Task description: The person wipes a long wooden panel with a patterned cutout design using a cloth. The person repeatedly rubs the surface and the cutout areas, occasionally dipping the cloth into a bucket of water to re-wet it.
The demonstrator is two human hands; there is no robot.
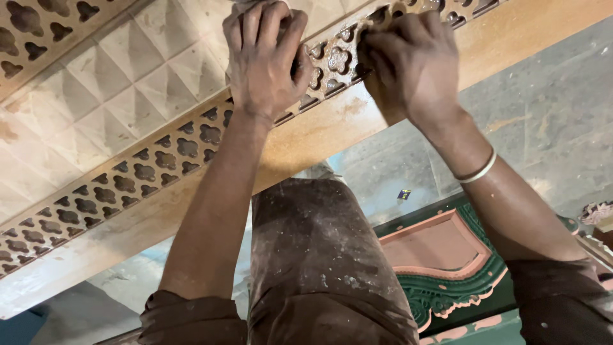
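Observation:
A long pale wooden panel (306, 137) runs diagonally across the view. It has a pierced fretwork strip (147, 169) of clover-shaped cutouts and a field of raised pyramid squares (128, 83) above it. My left hand (263, 57) is clenched into a fist on the fretwork strip near the top centre; what is inside the fist is hidden. Just to its right, my right hand (412, 61) has its fingers bent, with the tips pressed onto the same strip. A thin pale bangle (479, 171) sits on my right wrist.
Below the panel is my dusty brown clothing (313, 255). A green and pink carved piece (447, 268) lies on the grey concrete floor (549, 102) at lower right. A second fretwork strip (45, 29) crosses the top left corner.

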